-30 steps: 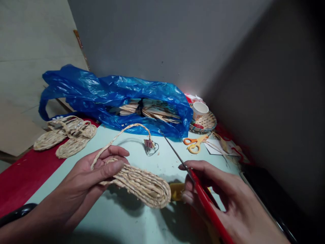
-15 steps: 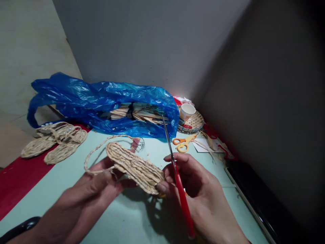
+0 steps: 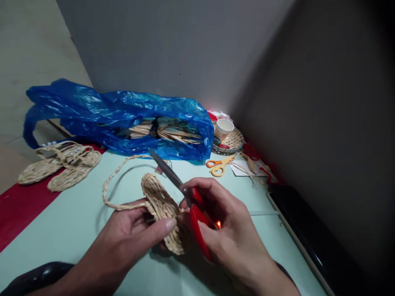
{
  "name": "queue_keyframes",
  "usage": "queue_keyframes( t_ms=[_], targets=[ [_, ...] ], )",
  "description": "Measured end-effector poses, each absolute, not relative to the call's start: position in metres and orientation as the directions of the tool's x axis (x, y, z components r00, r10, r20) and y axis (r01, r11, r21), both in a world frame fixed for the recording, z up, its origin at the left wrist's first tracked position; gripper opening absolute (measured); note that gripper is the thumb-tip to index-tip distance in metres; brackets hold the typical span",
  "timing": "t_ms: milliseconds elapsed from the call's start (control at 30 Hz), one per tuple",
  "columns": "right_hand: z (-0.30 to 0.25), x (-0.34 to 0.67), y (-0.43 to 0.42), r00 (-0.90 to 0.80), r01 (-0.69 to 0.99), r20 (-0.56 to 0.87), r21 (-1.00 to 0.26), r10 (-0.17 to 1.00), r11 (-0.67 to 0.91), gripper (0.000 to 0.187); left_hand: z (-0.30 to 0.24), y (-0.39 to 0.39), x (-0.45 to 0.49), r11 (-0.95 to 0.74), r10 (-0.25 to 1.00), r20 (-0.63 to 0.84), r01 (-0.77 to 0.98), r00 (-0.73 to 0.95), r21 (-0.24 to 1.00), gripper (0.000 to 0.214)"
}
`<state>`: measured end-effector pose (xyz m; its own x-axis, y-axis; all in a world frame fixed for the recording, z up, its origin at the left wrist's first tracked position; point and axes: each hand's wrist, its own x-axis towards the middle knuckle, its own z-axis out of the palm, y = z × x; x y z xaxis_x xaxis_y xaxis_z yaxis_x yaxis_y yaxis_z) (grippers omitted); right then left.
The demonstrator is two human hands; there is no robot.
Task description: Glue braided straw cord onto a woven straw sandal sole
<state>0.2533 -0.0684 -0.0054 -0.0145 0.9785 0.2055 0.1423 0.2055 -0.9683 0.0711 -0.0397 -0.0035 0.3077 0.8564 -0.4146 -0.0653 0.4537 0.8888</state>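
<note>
My left hand (image 3: 135, 234) is closed around a small woven straw sole (image 3: 159, 201), thumb pressed on its upper face. From the sole's left edge a braided straw cord (image 3: 106, 187) loops out over the table. Red-handled scissors (image 3: 199, 222) sit in my right hand (image 3: 228, 222), their blades together and pointing up and left above the sole. The right fingertips are close to the sole's right edge; whether they pinch a strand there I cannot make out.
A blue plastic bag (image 3: 108, 111) holding bundled straw (image 3: 175, 133) lies at the back. Woven sandals (image 3: 69, 166) rest at left. Orange-and-yellow scissors (image 3: 220, 164), a paper cup (image 3: 224, 128) and a basket (image 3: 236, 142) stand back right. A black-topped object (image 3: 299, 230) lines the right edge.
The sole has turned steeper, its lower end swinging toward me. My left thumb now lies across it. The red scissors have swung left, from pointing away to pointing up-left.
</note>
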Motion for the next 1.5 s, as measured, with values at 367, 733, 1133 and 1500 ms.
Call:
queue_keyframes(
  t_ms=[367, 733, 1133, 1500],
  targets=[
    [0.015, 0.256, -0.059, 0.065, -0.210, -0.090, -0.975, 0.994, -0.075, 0.046, 0.001, -0.035, 0.075, 0.517, 0.798, -0.423, -0.126, 0.430, 0.847, 0.031],
    [0.012, 0.285, -0.065, 0.057, 0.338, 0.253, -0.915, 0.966, 0.220, 0.025, 0.011, -0.031, 0.071, 0.560, 0.793, -0.412, -0.270, 0.449, 0.783, 0.016],
    [0.021, 0.283, -0.080, -0.203, 0.633, 0.206, -0.718, 0.957, 0.288, 0.017, 0.004, -0.012, 0.060, 0.428, 0.865, -0.223, -0.430, 0.448, 0.795, 0.024],
    [0.016, 0.283, -0.079, -0.225, 0.660, 0.288, -0.658, 0.931, 0.363, 0.013, 0.004, -0.012, 0.065, 0.407, 0.843, -0.186, -0.372, 0.505, 0.834, 0.023]
  ],
)
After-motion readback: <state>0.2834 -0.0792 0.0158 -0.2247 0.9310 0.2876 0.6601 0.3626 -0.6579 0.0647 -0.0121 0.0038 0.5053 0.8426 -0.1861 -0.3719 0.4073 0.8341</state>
